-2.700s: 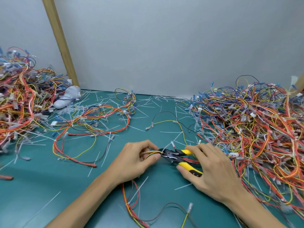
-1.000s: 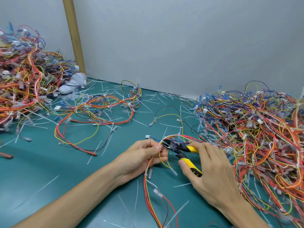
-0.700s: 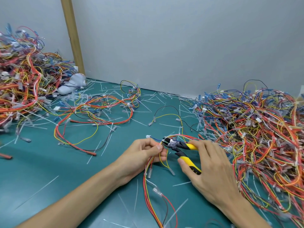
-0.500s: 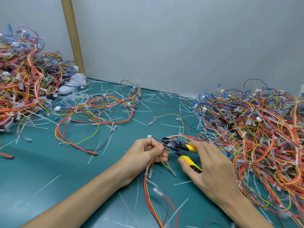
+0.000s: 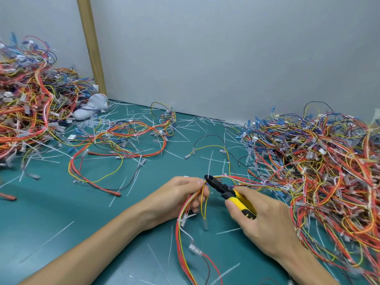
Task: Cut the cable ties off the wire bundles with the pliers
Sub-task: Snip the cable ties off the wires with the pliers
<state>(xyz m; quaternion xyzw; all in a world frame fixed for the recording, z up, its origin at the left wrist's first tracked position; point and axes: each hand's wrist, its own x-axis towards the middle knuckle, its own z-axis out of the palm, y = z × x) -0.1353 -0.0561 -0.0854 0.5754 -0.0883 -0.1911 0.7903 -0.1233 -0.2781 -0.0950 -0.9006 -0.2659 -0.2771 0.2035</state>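
Note:
My left hand (image 5: pixel 176 197) grips a wire bundle (image 5: pixel 185 221) of red, yellow and white wires low in the middle of the green table. My right hand (image 5: pixel 261 221) holds the yellow-handled pliers (image 5: pixel 230 192), whose black jaws point left and up at the bundle right beside my left fingertips. A thin white cable tie (image 5: pixel 210 165) sticks up from the bundle at the jaws. The bundle's wires trail down toward me and off to the right into the big pile.
A large heap of tangled wire bundles (image 5: pixel 324 167) fills the right side, another heap (image 5: pixel 26 103) the far left. A looped bundle (image 5: pixel 123 145) lies mid-left. Cut white tie pieces (image 5: pixel 185 128) litter the mat. A wooden post (image 5: pixel 90 46) and grey wall stand behind.
The handles of the pliers have drawn together in my right hand and the jaws have shifted slightly up at the bundle. My left hand has turned a little, still gripping the wires.

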